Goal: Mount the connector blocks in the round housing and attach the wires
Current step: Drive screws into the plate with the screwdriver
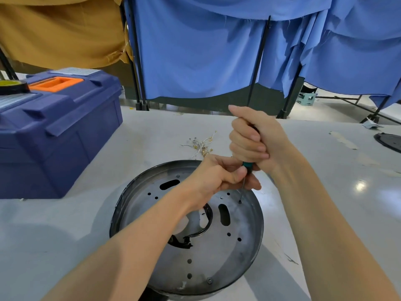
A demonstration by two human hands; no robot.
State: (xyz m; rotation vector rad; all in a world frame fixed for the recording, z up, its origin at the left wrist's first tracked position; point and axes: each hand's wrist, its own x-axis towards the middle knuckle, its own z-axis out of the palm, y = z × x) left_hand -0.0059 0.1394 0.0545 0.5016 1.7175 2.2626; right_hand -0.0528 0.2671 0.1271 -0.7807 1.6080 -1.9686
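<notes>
We record a white bench [325, 192] carrying a large blue toolbox [54, 131] at its left edge, lid down, with an orange handle recess on top. The round housing [217, 257] lies open side up at the middle of the front edge; its metal floor shows oblong slots, small holes and a black curved part [204, 227] around the centre opening. The right hand [253, 137] is above the housing's far rim, fingers wrapped in a fist around the handle of a screwdriver [247, 165] held nearly upright. The left hand [219, 177] reaches across the housing, and its thumb and fingers pinch the tool just below the green collar. A loose bundle of thin pale wires [201, 145] with brass-coloured ends lies on the bench just beyond the far rim. The slim shaft points down at a small screw [240, 201] in the housing floor near the far right rim; we cannot tell whether the tip is seated.
</notes>
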